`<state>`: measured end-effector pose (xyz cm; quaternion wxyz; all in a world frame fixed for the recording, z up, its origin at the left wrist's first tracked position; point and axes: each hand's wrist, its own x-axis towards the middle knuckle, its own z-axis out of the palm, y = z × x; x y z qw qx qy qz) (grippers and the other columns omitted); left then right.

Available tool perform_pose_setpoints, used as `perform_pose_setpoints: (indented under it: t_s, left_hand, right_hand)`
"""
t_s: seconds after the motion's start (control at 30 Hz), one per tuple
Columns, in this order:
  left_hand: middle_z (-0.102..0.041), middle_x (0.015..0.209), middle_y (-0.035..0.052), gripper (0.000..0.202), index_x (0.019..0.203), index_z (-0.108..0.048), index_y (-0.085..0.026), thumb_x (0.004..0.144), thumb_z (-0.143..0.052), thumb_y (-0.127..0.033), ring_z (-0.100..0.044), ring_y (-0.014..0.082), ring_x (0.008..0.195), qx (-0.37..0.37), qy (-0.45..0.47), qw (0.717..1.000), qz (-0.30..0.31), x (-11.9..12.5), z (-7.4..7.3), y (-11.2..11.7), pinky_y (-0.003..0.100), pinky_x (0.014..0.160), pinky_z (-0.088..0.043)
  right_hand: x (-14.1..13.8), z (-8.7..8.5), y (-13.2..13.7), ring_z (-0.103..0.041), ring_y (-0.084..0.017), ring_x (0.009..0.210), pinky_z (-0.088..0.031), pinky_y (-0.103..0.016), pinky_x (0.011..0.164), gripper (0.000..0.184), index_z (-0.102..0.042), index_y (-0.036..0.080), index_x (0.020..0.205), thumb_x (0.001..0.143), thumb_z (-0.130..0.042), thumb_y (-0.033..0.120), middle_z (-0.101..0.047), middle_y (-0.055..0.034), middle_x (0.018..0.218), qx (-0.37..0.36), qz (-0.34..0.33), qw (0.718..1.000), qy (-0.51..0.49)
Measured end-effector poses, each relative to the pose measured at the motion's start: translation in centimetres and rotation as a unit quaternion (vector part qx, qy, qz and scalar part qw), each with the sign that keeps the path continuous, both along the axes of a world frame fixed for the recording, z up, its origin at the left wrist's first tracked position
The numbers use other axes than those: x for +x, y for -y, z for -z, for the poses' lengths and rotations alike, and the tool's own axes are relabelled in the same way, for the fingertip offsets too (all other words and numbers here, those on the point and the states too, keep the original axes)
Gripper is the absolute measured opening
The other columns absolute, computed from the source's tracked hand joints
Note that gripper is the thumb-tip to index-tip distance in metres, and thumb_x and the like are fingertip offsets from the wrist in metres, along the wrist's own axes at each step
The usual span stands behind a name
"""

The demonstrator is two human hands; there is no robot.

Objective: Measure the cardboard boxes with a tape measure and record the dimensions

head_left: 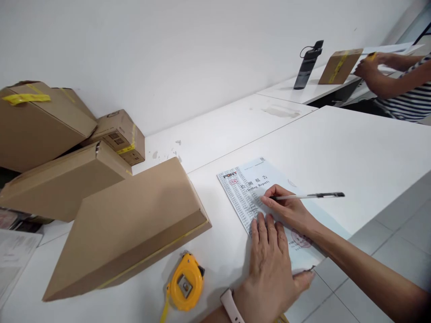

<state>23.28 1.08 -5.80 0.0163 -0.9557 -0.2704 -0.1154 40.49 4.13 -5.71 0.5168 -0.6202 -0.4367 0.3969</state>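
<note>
- Two hands are laid on a printed report sheet [244,190], which is spread flat on the white table [353,148], close to its front edge.
- On the lower part of the sheet the left hand [269,260] is pressed palm down, with the fingers stretched out and held close together. Nothing is gripped by it, and a pale wristband [230,305] is worn behind it.
- On the middle of the sheet the right hand [289,211] is rested. A pen [310,195] is pinched between its thumb and fingers, with the tip set on the printed lines and the barrel pointed out past the sheet's right edge.
- Just left of the sheet's lower corner a yellow tape measure [185,282] is laid.
- Left of the sheet a flat cardboard box [128,229] is tilted, and more stacked boxes [57,152] are piled beyond it against the wall.
- Well beyond the sheet, to the upper right, another person's hand [367,67] is held at a small box [340,66], with a dark bottle [308,65] stood beside it.
</note>
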Motion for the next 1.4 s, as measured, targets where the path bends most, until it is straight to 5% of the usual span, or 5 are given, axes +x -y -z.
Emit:
perform_pose_setpoints:
  t_s: [0.17,0.37,1.4]
  left_hand:
    - [-0.042,0.159,0.0283,0.093,0.154,-0.037,0.005,0.098,-0.037,-0.069,-0.030,0.0415,0.153,-0.003,-0.006,1.000,0.002,0.02,-0.30,0.08,0.053,0.126,-0.030]
    - [-0.045,0.158,0.0270,0.093,0.152,-0.043,0.003,0.096,-0.040,-0.072,-0.038,0.0414,0.149,-0.007,0.001,1.000,-0.003,0.23,-0.20,-0.02,0.052,0.122,-0.038]
    - [-0.044,0.158,0.0282,0.095,0.154,-0.038,0.005,0.097,-0.039,-0.071,-0.035,0.0414,0.151,-0.025,-0.007,1.000,-0.005,0.31,-0.36,0.11,0.053,0.124,-0.033]
  right_hand:
    - [0.06,0.64,0.05,-0.047,-0.013,0.065,-0.043,-0.028,0.057,0.032,-0.054,0.024,0.088,0.092,-0.068,0.053,-0.051,0.0027,0.078,0.002,0.003,1.000,0.022]
    - [0.18,0.48,-0.22,-0.031,-0.011,0.054,-0.027,-0.028,0.050,0.036,-0.046,0.024,0.071,0.093,-0.063,0.047,-0.036,0.0071,0.058,-0.020,0.036,0.991,0.129]
    - [-0.07,0.40,-0.06,-0.037,-0.013,0.054,-0.032,-0.029,0.050,0.033,-0.048,0.024,0.069,0.091,-0.064,0.042,-0.041,0.0052,0.058,-0.008,0.002,0.988,0.151]
